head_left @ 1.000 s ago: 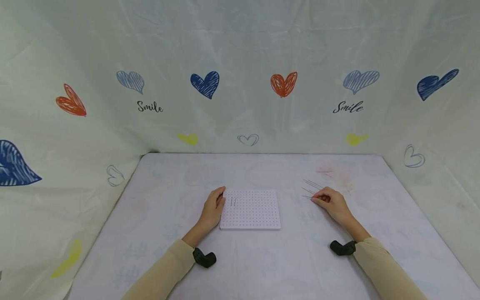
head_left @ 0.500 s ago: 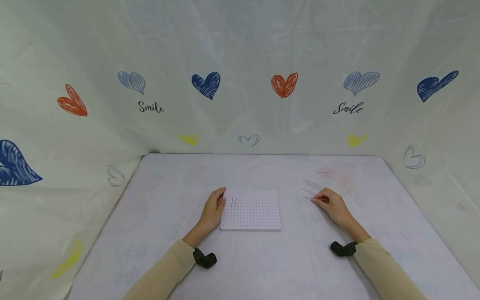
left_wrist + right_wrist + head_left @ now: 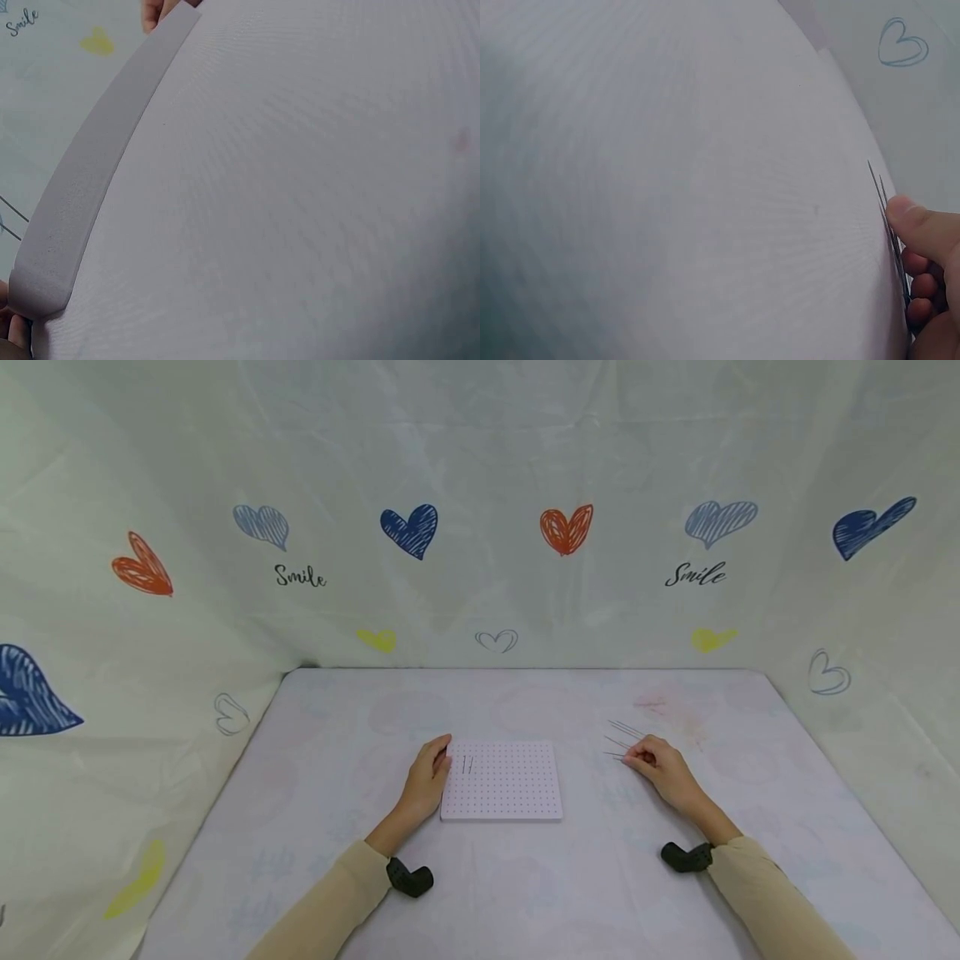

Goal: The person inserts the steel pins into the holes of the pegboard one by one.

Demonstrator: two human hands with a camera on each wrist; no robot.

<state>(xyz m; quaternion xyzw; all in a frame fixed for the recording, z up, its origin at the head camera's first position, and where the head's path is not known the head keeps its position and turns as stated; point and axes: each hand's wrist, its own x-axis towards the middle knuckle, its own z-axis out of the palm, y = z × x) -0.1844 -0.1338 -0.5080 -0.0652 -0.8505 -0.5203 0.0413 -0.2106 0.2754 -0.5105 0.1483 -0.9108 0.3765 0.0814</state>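
Observation:
A white board with rows of small holes [image 3: 510, 785] lies flat on the table, and two thin dark needles [image 3: 471, 765] stand upright near its upper left. My left hand [image 3: 426, 778] holds the board's left edge with fingers and thumb. To the right of the board, my right hand [image 3: 663, 767] is low over the table beside several thin needles [image 3: 624, 729] that point left. In the right wrist view the thumb presses needles [image 3: 885, 214] against curled fingers. How many are held cannot be told. The left wrist view shows the board's side [image 3: 82, 172] with fingertips at its near corner.
The table [image 3: 510, 893] has a pale printed cloth with a reddish patch [image 3: 675, 710] behind the right hand. A white curtain [image 3: 480, 593] with hearts encloses the back and sides. Black wrist cameras [image 3: 409, 877] sit below both hands.

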